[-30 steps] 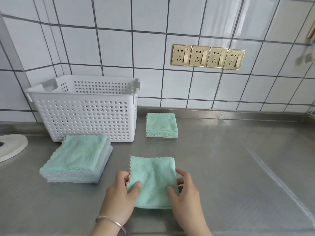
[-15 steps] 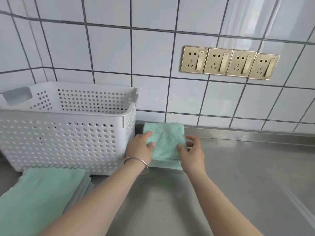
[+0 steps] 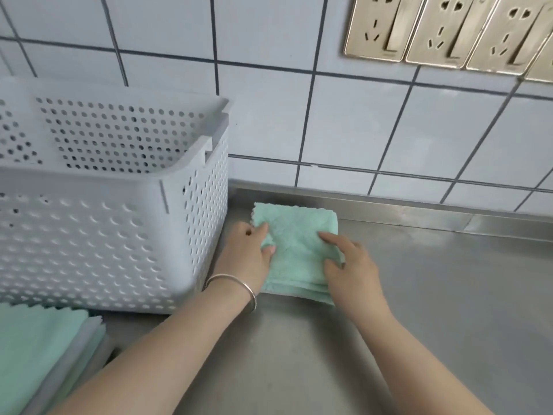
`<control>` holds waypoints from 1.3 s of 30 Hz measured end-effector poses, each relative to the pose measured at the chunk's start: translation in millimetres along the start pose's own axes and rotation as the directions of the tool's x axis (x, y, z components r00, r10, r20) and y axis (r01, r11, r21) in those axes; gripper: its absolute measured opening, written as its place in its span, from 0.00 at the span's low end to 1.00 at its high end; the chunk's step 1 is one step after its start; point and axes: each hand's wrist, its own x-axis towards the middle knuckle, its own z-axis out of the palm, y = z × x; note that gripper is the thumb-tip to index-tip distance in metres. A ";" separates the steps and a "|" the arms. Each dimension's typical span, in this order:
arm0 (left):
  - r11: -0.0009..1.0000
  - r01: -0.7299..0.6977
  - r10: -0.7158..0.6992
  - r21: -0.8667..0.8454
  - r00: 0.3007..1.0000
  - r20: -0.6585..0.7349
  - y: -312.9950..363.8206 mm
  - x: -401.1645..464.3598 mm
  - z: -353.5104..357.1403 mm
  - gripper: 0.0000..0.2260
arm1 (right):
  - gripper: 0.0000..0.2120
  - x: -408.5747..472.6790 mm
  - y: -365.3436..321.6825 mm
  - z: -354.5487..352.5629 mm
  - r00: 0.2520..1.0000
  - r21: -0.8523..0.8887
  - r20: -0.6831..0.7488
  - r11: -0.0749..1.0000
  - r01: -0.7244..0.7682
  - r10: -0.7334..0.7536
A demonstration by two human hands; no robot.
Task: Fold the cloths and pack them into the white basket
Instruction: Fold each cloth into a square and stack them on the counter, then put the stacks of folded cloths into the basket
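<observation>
We see the folded cloths (image 3: 294, 250) stacked on the counter (image 3: 419, 295), just right of the white basket (image 3: 119, 235) | left hand (image 3: 248, 256) grips their left edge | right hand (image 3: 350, 265) lies spread, pressing the top.

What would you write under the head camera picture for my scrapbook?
Both hands, left hand and right hand, rest on the folded green cloths beside the white basket.
</observation>
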 end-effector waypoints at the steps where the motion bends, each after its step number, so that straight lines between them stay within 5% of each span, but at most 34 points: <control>1: 1.000 -0.003 0.003 0.000 1.000 0.002 -3.2 -8.2 4.1 0.21 | 0.23 -8.4 4.0 3.9 1.000 0.012 0.003 1.000 0.002 -0.002; 10: 0.984 0.160 -0.178 0.081 0.925 0.336 22.7 -5.4 -30.5 0.26 | 0.21 -3.6 -29.5 -1.5 0.967 -0.106 0.078 0.967 -0.232 0.241; 14: 0.960 0.137 -0.216 0.244 0.916 0.337 35.8 -0.4 -43.9 0.27 | 0.15 8.6 -52.8 -10.4 0.938 -0.253 0.007 0.908 -0.335 0.348; 16: 0.956 0.104 -0.186 0.274 0.937 0.295 35.4 -3.1 -48.8 0.26 | 0.14 14.3 -61.4 -8.8 0.893 -0.182 -0.076 0.874 -0.450 0.444; 19: 0.980 0.059 -0.096 0.192 0.976 0.193 26.4 1.4 -46.4 0.30 | 0.15 27.9 -64.8 -11.7 0.813 -0.033 -0.126 0.816 -0.577 0.569; 25: 0.992 0.070 -0.096 0.106 0.960 0.265 16.2 5.5 -30.5 0.26 | 0.03 32.6 -59.2 -6.4 0.826 -0.008 -0.171 0.838 -0.546 0.537; 30: 0.953 0.270 -0.237 -0.140 0.947 0.216 21.1 4.4 -28.7 0.29 | 0.17 27.6 -46.6 -3.4 0.808 -0.032 -0.121 0.812 -0.583 0.576; 33: 0.802 0.552 -0.486 -0.228 0.825 0.289 22.1 8.0 -25.4 0.32 | 0.23 27.8 -45.4 1.7 0.792 -0.138 -0.016 0.783 -0.606 0.610; 36: 0.713 0.673 -0.568 -0.196 0.719 0.400 17.5 19.2 -21.2 0.32 | 0.25 31.9 -49.6 8.7 0.811 -0.276 0.091 0.797 -0.537 0.578; 39: 0.626 0.767 -0.639 -0.138 0.607 0.472 21.6 29.7 -24.4 0.35 | 0.27 39.4 -47.3 2.7 0.746 -0.156 0.182 0.768 -0.621 0.640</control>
